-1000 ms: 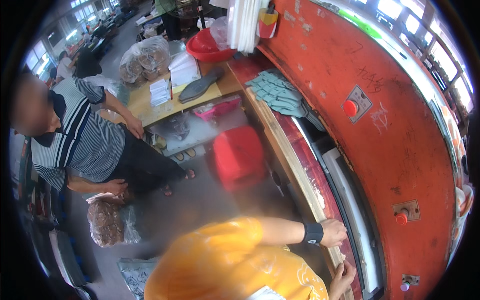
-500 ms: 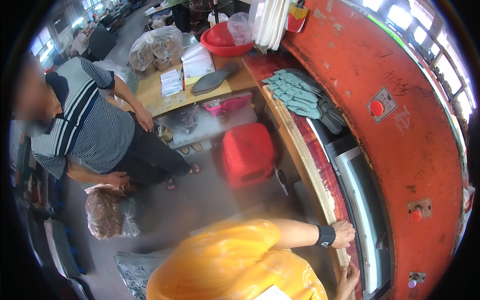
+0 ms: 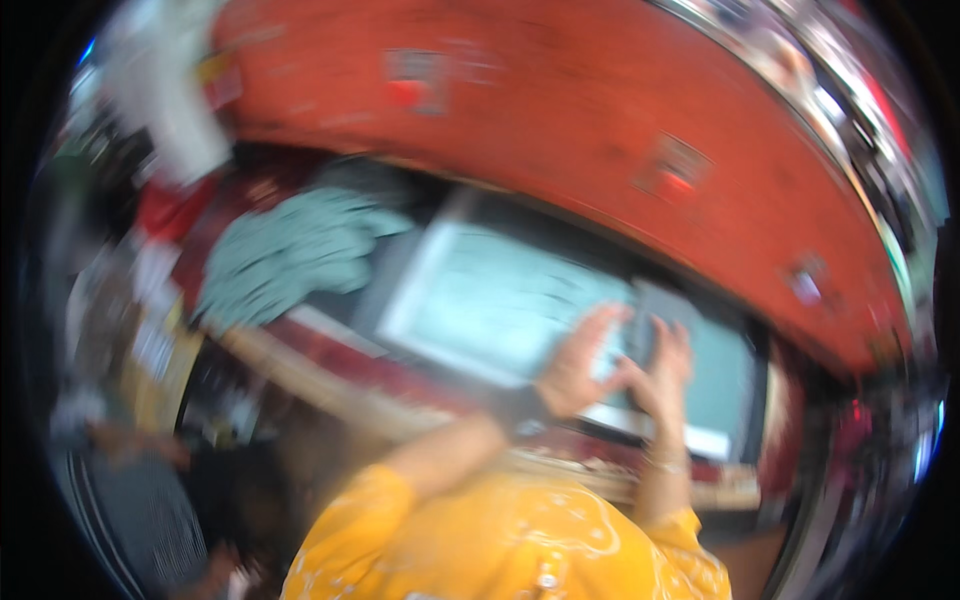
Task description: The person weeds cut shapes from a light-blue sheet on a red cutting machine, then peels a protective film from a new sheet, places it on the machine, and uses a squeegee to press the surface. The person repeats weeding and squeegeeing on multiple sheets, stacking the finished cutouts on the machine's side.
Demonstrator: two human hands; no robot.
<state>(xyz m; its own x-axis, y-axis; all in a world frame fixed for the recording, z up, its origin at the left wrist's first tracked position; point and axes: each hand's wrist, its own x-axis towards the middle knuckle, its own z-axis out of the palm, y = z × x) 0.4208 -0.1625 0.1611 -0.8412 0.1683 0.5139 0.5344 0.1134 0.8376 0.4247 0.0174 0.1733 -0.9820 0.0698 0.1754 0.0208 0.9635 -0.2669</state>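
Both my hands reach over a pale green sheet (image 3: 500, 290) in a white-edged frame within the red machine. My left hand (image 3: 577, 365), a dark band on its wrist, has its fingers stretched out over the sheet. Beside it my right hand (image 3: 660, 375) also has its fingers extended, their tips close to a dark grey block (image 3: 662, 303) lying across the sheet. Blur hides whether they touch the block. The two thumbs come near each other. To the left lies a heap of pale green cut pieces (image 3: 295, 250).
A red machine front (image 3: 540, 90) with several buttons rises just beyond the sheet. A worn wooden edge (image 3: 330, 385) runs along my side. White strips (image 3: 170, 90) hang at the far left. Another person's striped shirt (image 3: 135, 515) shows at lower left.
The view has swung right toward the machine. My hands have left the wooden edge and now reach over the sheet. The dark grey block has come into view.
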